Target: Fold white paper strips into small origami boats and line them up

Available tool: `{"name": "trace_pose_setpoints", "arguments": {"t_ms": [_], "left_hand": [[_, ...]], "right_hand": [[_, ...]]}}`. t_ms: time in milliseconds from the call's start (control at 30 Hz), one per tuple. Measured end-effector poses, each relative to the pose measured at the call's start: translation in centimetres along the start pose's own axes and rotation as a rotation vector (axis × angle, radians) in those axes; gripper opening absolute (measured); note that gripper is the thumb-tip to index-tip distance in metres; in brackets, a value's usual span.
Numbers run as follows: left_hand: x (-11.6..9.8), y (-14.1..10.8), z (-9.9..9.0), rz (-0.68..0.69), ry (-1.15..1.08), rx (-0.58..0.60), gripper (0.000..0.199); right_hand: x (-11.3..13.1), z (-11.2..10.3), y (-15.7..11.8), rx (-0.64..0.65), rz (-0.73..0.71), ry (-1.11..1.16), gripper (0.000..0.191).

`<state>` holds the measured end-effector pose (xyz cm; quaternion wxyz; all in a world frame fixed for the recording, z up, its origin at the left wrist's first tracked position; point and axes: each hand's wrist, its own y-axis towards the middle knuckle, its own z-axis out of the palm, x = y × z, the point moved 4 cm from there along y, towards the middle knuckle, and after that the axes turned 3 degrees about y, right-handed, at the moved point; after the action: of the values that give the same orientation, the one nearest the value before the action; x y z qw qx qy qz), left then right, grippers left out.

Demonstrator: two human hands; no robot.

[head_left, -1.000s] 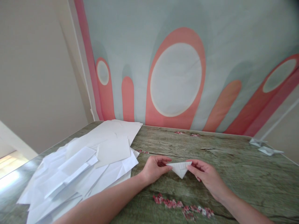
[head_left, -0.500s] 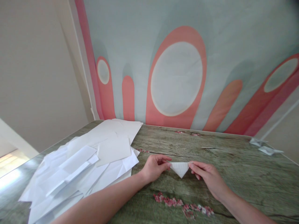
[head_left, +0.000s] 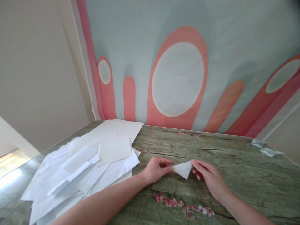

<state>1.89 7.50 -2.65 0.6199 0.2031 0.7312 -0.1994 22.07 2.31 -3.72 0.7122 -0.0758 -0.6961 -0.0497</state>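
A small folded white paper triangle (head_left: 183,170) is held between my two hands, just over the wood-patterned tabletop (head_left: 236,175). Its point faces down toward me, and its long upper edge slants up to the right. My left hand (head_left: 157,169) pinches the left corner between thumb and fingers. The right corner is pinched by my right hand (head_left: 207,175), whose fingertips cover that end of the paper.
To the left lies a wide, untidy pile of white paper sheets (head_left: 114,151), some of them folded. Two small folded paper pieces (head_left: 272,152) rest at the far right edge. A patterned wall covering (head_left: 222,47) rises behind the table.
The paper triangle has tilted, its right corner now higher than the left, and its lower point has shifted right. Both hands have moved slightly to the right.
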Motion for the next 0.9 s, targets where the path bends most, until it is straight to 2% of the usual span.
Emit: {"name": "trace_pose_setpoints", "arguments": {"t_ms": [167, 467, 633, 833, 900], "left_hand": [[0.3, 0.0, 0.3, -0.015, 0.037, 0.059, 0.049], [-1.3, -0.6, 0.4, 0.011, 0.096, 0.211, 0.044], [-1.3, -0.7, 0.6, -0.083, -0.054, 0.243, 0.052], [-3.2, -2.3, 2.2, -0.142, -0.252, 0.5, 0.055], [-3.6, -2.7, 2.6, -0.137, -0.27, 0.546, 0.055]], "right_hand": [[0.2, 0.1, -0.1, 0.005, -0.025, -0.08, 0.042], [0.8, 0.9, -0.6, 0.089, -0.055, -0.13, 0.038], [1.7, 1.3, -1.1, 0.185, -0.112, -0.129, 0.035], [3.1, 2.6, -2.1, 0.3, -0.136, -0.09, 0.034], [3.4, 2.9, -2.5, 0.311, -0.151, -0.113, 0.033]]}}
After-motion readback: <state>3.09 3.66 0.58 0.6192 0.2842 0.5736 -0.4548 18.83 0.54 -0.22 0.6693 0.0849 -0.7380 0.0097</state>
